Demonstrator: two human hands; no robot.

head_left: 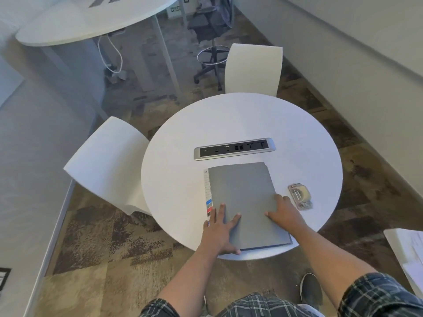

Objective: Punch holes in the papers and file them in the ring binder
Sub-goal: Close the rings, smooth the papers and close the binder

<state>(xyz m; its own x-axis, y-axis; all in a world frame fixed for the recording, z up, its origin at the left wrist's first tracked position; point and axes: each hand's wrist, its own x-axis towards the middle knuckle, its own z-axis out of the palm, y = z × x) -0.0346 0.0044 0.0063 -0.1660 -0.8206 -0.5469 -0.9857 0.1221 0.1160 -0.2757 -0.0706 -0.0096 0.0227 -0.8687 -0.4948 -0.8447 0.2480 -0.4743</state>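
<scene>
Closed grey ring binder (245, 202) flat on the round white bench (229, 124), both hands on its cover.

The left hand (219, 234) lies flat with spread fingers at the binder's near-left corner, thumb at its near edge; the right hand (283, 211) presses open-palmed on the right edge, neither grip closed around anything. Just right of the right hand sits the hole punch (300, 196). Beyond both hands, a power socket strip (234, 148) is set into the bench.

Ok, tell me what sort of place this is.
Most likely an office meeting area. The round white table has a built-in power and data socket strip, a black swivel office chair stands on patterned carpet tiles, and a larger white table sits behind.
</scene>
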